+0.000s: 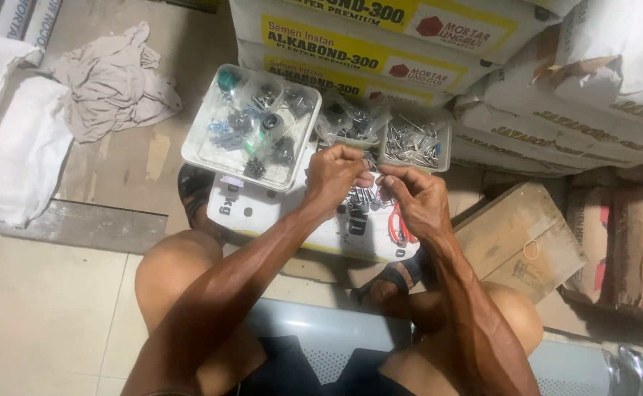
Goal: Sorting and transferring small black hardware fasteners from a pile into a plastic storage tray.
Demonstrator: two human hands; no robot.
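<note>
Storeroom setting: pale tiled floor (42, 308) with a crumpled grey cloth (108, 81) lying well left of the hands, stacked cement sacks (380, 44) beyond them, a wooden board (519, 238) to their right, under even light.

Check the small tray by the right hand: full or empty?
Full: the small tray holds a heap of thin metal pieces up to its rim.
</note>
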